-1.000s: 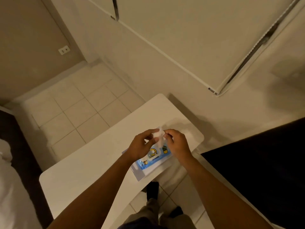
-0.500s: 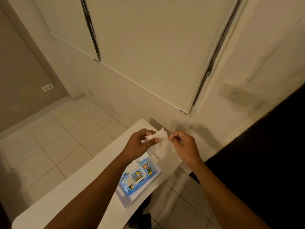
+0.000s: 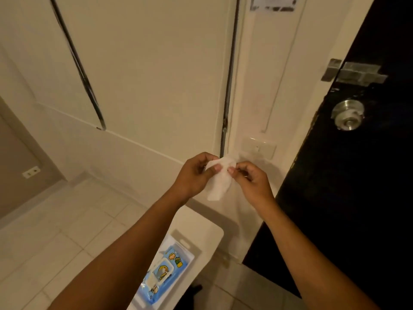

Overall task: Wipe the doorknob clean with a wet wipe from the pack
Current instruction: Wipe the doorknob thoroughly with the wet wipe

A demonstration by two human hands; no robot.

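A white wet wipe hangs between my hands at chest height. My left hand pinches its upper left part and my right hand pinches its upper right edge. The blue wipe pack with cartoon pictures lies below on a white table, its lid shut. A round silver doorknob sits on the dark door to the upper right, well apart from both hands.
A metal latch plate is fixed above the knob. A light switch is on the cream wall just behind my hands. Pale floor tiles lie to the left, with a wall socket low down.
The view has swung up and right, bringing the door and knob into sight. Both hands have lifted the wipe away from the pack, and it now hangs more unfolded.
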